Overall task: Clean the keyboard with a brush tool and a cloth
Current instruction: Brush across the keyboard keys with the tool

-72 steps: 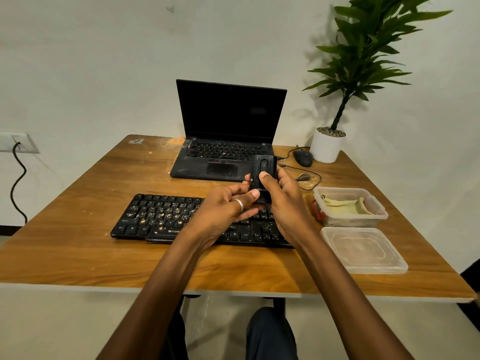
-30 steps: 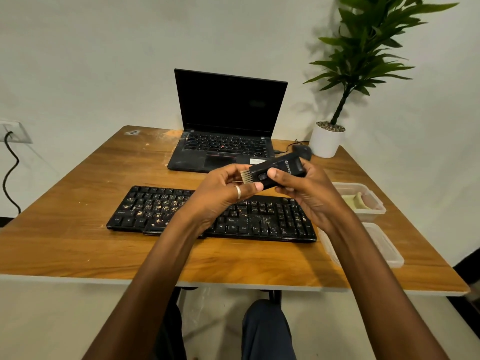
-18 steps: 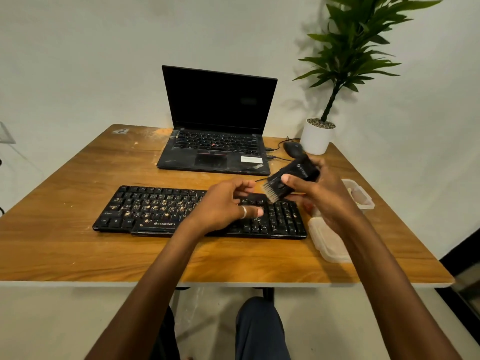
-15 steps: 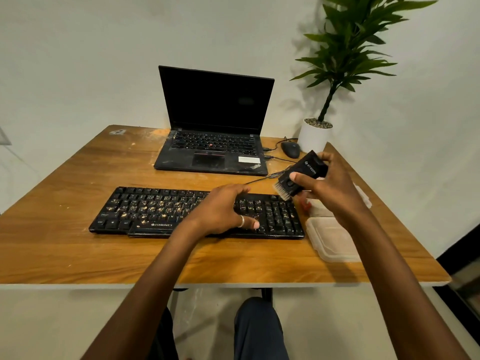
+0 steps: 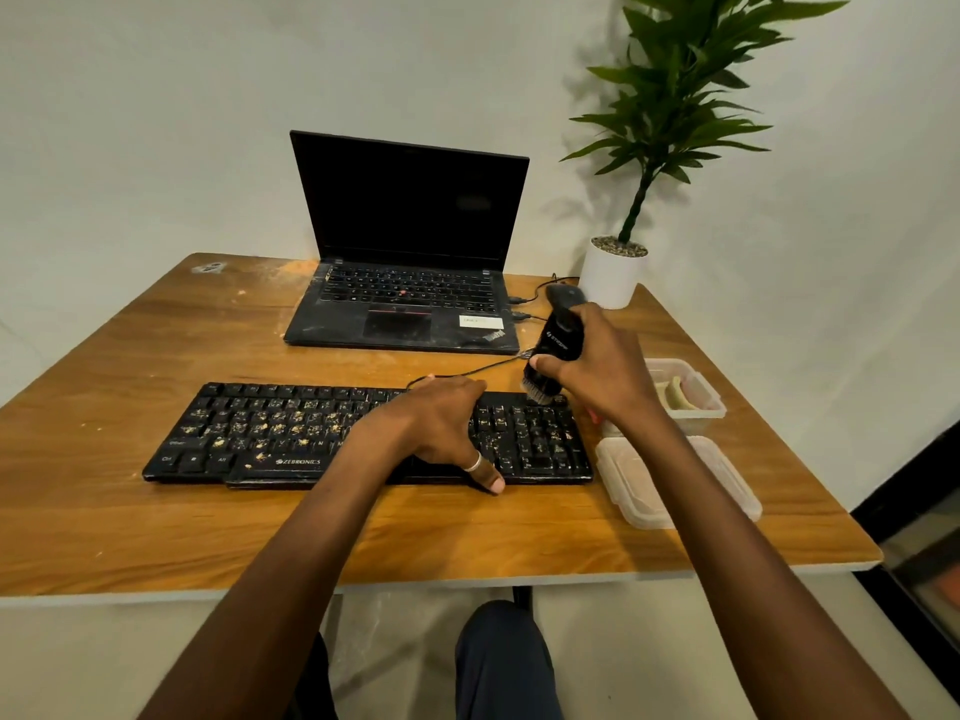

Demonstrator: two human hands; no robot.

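Fingers (image 5: 586, 319) of the right hand (image 5: 605, 366) curl round the black brush tool (image 5: 563, 341), thumb pressed on its near face, holding it upright with the bristles (image 5: 538, 393) down and touching the far right corner of the keyboard (image 5: 311, 436). The left hand (image 5: 441, 423) lies palm-down across the keyboard just left of the number pad, its fingers relaxed and reaching the far edge, the ringed thumb resting at the near edge. Yellowish crumbs (image 5: 291, 426) speckle the keys, thickest on the left half. The keyboard sits crosswise on the wooden worktop (image 5: 156, 350), its cable (image 5: 467, 370) running off toward the open, dark-screened laptop (image 5: 410, 283) behind it. Just right of the keyboard a clear lid (image 5: 722, 491) lies flat, and behind that stands a clear container (image 5: 701, 410) with the pale yellow cloth (image 5: 674, 394) inside it. A black mouse (image 5: 563, 293) shows just beyond the brush tool, near a white-potted plant (image 5: 613, 275) at the worktop's far right corner.
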